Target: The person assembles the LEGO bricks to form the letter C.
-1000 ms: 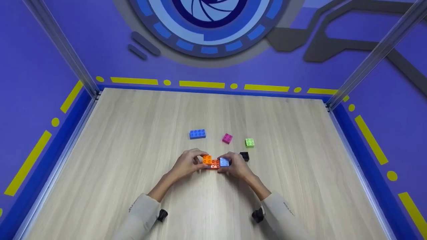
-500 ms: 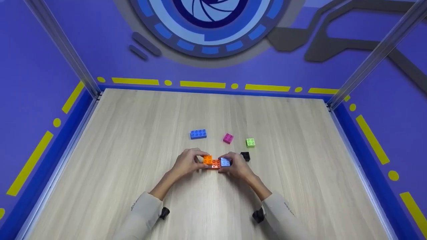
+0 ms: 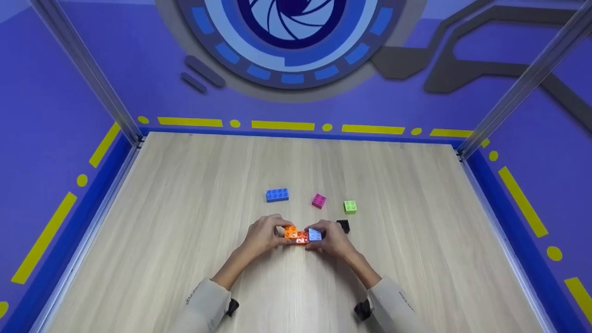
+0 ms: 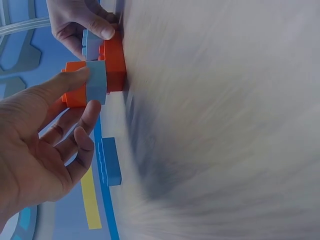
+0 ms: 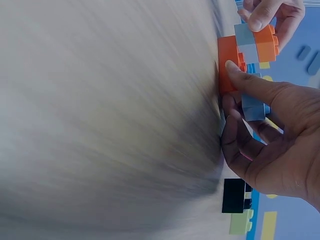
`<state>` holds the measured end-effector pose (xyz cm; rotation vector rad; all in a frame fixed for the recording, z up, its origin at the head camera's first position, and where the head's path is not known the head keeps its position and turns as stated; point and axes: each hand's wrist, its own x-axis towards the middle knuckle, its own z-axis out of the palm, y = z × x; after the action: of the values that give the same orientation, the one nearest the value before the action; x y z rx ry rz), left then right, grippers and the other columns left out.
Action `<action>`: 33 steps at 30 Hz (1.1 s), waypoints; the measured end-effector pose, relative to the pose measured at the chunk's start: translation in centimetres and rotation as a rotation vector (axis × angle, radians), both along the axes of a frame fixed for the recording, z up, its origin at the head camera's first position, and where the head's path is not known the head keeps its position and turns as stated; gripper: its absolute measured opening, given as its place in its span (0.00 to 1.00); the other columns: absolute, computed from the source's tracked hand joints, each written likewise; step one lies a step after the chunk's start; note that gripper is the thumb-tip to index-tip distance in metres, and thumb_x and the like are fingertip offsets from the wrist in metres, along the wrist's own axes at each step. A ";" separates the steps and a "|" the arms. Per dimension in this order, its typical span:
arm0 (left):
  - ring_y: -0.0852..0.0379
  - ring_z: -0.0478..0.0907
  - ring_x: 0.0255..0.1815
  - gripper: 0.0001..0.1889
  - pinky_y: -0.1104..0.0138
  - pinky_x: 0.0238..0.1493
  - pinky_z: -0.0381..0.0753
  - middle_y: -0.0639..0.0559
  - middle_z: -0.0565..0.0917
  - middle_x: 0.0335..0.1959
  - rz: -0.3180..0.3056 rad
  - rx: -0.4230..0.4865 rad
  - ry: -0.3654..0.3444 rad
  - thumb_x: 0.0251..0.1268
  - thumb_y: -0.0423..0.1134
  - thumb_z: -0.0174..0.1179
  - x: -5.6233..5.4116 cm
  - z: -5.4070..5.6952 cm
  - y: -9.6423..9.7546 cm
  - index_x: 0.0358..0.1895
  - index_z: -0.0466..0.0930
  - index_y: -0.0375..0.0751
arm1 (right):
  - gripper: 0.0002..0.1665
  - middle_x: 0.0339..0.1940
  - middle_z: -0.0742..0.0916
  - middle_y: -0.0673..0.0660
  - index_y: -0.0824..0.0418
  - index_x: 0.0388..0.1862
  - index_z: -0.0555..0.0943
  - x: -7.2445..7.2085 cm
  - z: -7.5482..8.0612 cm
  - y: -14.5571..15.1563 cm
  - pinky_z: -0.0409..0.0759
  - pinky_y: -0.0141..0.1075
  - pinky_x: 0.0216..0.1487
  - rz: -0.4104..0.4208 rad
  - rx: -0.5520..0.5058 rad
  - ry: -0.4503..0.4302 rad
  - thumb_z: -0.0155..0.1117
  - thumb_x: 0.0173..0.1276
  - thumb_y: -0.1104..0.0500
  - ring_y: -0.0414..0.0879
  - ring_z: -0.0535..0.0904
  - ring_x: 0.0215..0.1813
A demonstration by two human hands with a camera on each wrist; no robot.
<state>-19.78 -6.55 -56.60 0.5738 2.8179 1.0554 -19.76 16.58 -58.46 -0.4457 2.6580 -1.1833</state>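
A red-orange building brick (image 3: 302, 237) lies flat on the table between both hands. On its left end stands a grey-blue brick (image 4: 96, 82), topped by an orange brick (image 3: 290, 231). My left hand (image 3: 263, 236) pinches this stack, thumb near the seam between the two upper bricks. A light blue brick (image 3: 315, 235) is on the right end. Around that end, my right hand (image 3: 336, 238) pinches with its thumb on the red-orange brick's side, as the right wrist view shows. Its fingers partly hide the far side of the light blue brick.
Beyond the hands lie a long blue brick (image 3: 277, 195), a magenta brick (image 3: 318, 200) and a lime green brick (image 3: 350, 206). A black brick (image 3: 343, 226) sits just behind the right hand. Purple-blue walls (image 3: 286, 108) bound the wooden table (image 3: 208, 175) at back and sides.
The head view has tilted up a little, so everything sits lower in it. Both hands keep the same hold on the joined bricks, and the loose bricks have not moved on the table.
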 end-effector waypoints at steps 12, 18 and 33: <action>0.63 0.74 0.30 0.18 0.72 0.30 0.68 0.51 0.85 0.35 -0.002 0.025 0.024 0.49 0.40 0.81 -0.4 -0.1 -0.2 0.46 0.91 0.47 | 0.24 0.45 0.90 0.56 0.60 0.50 0.89 -0.5 0.3 -0.1 0.80 0.49 0.59 0.007 -0.018 0.037 0.84 0.52 0.61 0.48 0.84 0.50; 0.60 0.77 0.31 0.17 0.72 0.31 0.70 0.55 0.83 0.35 -0.015 0.067 0.046 0.50 0.40 0.80 -0.3 -0.5 -0.4 0.45 0.89 0.47 | 0.24 0.45 0.91 0.57 0.61 0.50 0.89 -0.5 0.1 -0.4 0.80 0.50 0.58 0.013 -0.015 0.052 0.83 0.53 0.60 0.48 0.84 0.50; 0.60 0.81 0.35 0.26 0.72 0.36 0.78 0.47 0.87 0.49 -0.208 0.214 -0.126 0.66 0.51 0.69 -1.6 -0.7 -1.8 0.61 0.82 0.39 | 0.24 0.47 0.90 0.56 0.60 0.52 0.89 0.2 -0.2 0.4 0.79 0.52 0.61 -0.013 -0.006 -0.008 0.83 0.54 0.60 0.49 0.83 0.53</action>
<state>-21.42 -8.31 -57.33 0.7704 2.4911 1.3075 -19.54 16.94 -58.65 -0.4247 2.6548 -1.1943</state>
